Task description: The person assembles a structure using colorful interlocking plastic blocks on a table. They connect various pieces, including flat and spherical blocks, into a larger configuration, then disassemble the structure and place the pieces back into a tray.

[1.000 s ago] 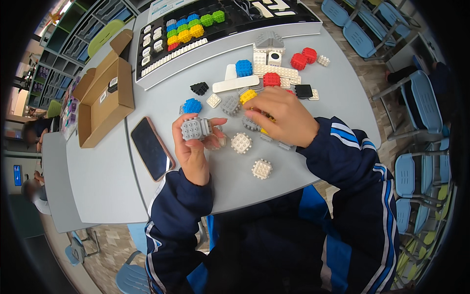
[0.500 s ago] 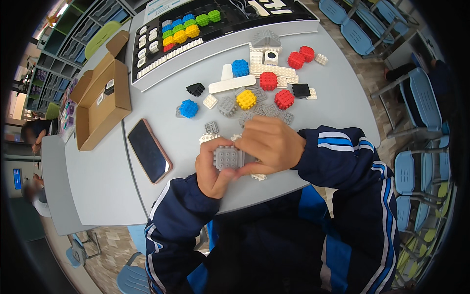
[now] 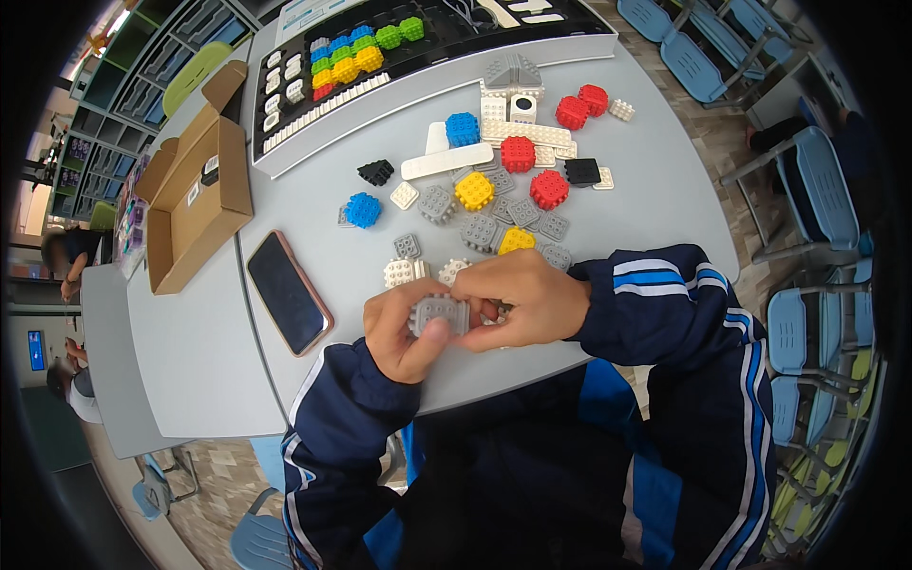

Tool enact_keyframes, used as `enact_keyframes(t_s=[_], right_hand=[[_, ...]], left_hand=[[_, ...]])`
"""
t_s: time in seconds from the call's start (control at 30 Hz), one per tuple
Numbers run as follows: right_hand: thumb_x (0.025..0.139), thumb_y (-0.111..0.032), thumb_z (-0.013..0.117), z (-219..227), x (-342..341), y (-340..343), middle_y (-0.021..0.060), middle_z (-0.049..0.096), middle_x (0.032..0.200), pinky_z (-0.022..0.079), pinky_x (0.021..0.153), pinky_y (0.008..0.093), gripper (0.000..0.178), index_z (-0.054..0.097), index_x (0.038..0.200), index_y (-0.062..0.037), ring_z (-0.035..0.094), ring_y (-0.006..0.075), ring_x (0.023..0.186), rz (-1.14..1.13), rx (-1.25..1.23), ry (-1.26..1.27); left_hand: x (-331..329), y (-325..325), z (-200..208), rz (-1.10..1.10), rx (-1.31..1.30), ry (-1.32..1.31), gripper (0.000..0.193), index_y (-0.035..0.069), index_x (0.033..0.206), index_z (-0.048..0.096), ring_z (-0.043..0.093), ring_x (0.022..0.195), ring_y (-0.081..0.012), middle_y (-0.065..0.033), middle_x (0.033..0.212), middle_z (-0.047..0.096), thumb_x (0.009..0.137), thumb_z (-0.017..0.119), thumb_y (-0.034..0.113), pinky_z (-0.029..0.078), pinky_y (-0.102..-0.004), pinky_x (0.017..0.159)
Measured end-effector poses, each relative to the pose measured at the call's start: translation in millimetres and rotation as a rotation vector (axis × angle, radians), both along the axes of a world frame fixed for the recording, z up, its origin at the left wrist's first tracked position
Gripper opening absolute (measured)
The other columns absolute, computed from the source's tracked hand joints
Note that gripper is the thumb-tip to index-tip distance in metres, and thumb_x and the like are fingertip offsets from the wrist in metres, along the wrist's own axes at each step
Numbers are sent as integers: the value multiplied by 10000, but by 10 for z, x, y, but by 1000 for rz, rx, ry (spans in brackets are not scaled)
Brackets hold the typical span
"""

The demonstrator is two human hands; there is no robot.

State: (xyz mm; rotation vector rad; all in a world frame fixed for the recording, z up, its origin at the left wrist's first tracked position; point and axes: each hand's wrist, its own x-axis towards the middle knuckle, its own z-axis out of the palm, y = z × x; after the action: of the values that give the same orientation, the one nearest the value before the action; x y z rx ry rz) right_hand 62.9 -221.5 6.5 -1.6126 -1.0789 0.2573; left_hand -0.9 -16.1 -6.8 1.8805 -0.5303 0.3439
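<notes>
My left hand (image 3: 397, 332) is closed round a grey studded block (image 3: 440, 312), its thumb lying across the studded face. My right hand (image 3: 527, 302) is curled shut against the block's right side, thumb below and fingers bent over; its fingertips are partly hidden. Just beyond my hands sit a white studded block (image 3: 406, 272) and a second white piece (image 3: 453, 272), partly covered by my right hand. A small grey plate (image 3: 407, 245) lies behind them. Beyond my right knuckles are a yellow block (image 3: 516, 240) and several grey plates (image 3: 551, 225).
Red (image 3: 548, 189), blue (image 3: 363, 210) and yellow blocks, white beams (image 3: 447, 161) and black pieces (image 3: 581, 172) spread over the table's middle. A black sorting tray (image 3: 418, 71) spans the back. At left lie a phone (image 3: 289, 293) and an open cardboard box (image 3: 204, 214). Blue chairs (image 3: 822, 190) stand at right.
My right hand has shifted down and nearer, uncovering the yellow block and grey plates behind it. The grey block has tilted in my left hand, whose thumb now covers part of its face.
</notes>
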Motion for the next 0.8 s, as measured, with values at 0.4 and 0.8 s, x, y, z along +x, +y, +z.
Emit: enact_keyframes(t_s=[0.4, 0.8], right_hand=[[746, -112, 786, 58, 35, -10, 51, 654, 626, 474, 554, 243, 262, 598, 905, -25, 615, 105, 560, 5, -86, 236], [778, -68, 744, 131, 260, -100, 85, 678, 810, 516, 648, 297, 305, 713, 1082, -68, 644, 176, 682, -216, -67, -57]], left_hand=[[23, 9, 57, 4, 53, 43, 307, -61, 1103, 632, 695, 728, -265, -170, 869, 697, 865, 700, 120, 535, -326, 668], [76, 1, 54, 265, -329, 381, 427, 2, 1114, 605, 470, 590, -46, -44, 846, 610, 1056, 413, 379, 343, -187, 510]])
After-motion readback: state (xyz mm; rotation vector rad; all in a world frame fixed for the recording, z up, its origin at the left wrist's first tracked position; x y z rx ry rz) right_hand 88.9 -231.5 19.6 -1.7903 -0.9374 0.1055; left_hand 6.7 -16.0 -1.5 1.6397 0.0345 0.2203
